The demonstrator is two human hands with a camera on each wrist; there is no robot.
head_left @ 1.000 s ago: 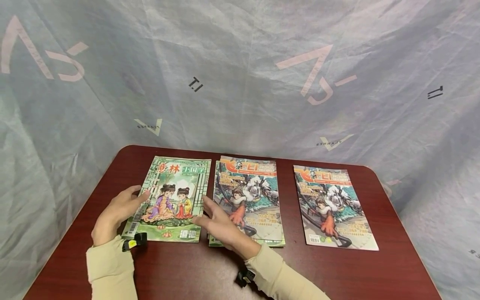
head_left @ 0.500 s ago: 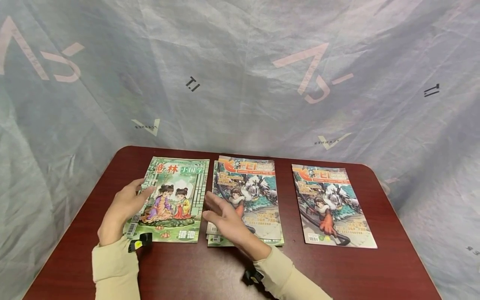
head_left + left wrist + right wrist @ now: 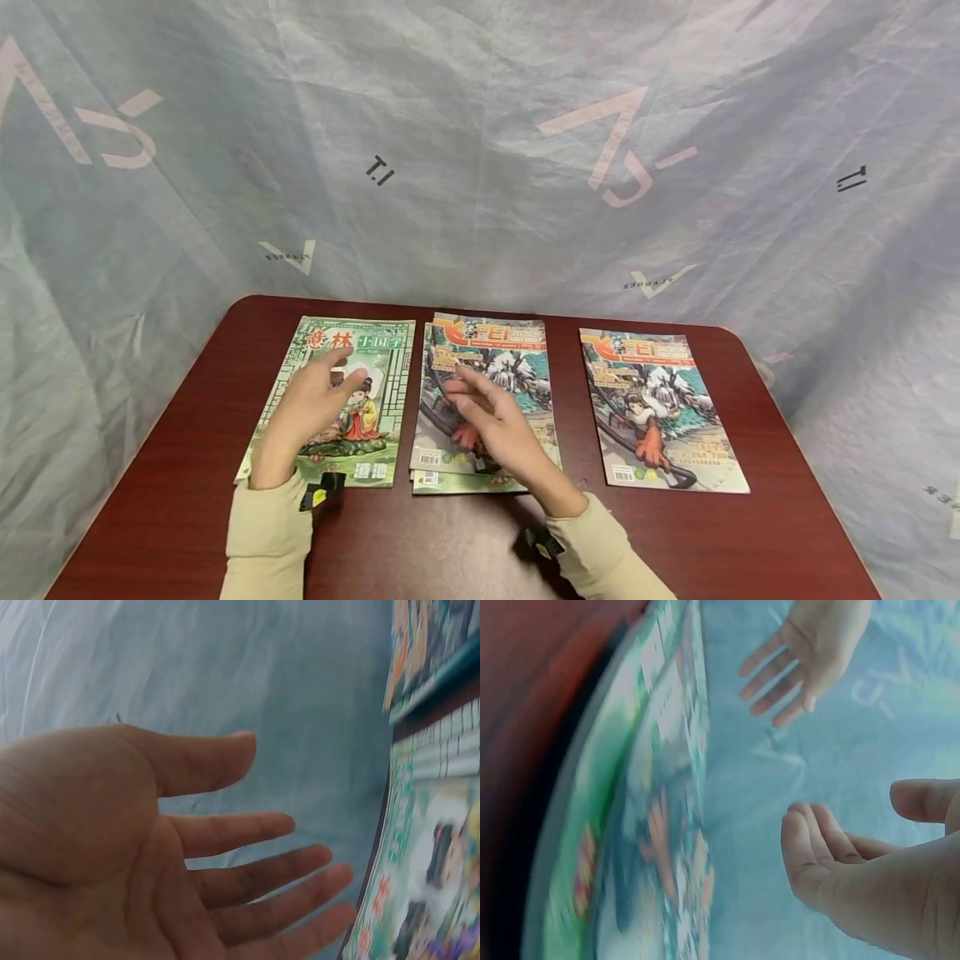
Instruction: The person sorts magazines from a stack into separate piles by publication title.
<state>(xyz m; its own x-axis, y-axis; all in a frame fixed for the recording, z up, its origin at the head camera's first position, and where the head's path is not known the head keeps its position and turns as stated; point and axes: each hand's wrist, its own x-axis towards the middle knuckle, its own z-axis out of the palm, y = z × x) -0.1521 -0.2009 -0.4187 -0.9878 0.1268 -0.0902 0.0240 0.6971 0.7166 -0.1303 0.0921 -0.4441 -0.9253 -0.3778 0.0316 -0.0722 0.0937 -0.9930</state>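
A green magazine (image 3: 375,454) with two cartoon children on its cover lies at the left of the table. Above it hovers my left hand (image 3: 309,408), holding nothing; in the left wrist view its fingers (image 3: 262,885) are spread and fairly straight. In the middle, a comic magazine (image 3: 495,333) with a red-gloved figure lies on top of another green magazine (image 3: 465,483), whose lower edge shows. My right hand (image 3: 506,425) is over this stack, apart from it, with fingers slightly bent and nothing held. The left hand (image 3: 817,645) also appears in the right wrist view.
A second comic magazine (image 3: 660,417) with the same cover lies alone at the right. All of them rest on a dark red table (image 3: 795,517) with rounded far corners. A grey printed cloth (image 3: 480,167) hangs behind and at both sides.
My left hand has left the green magazine's left edge and moved right, over its cover. My right hand has drawn away from that magazine's right edge and moved right over the middle stack.
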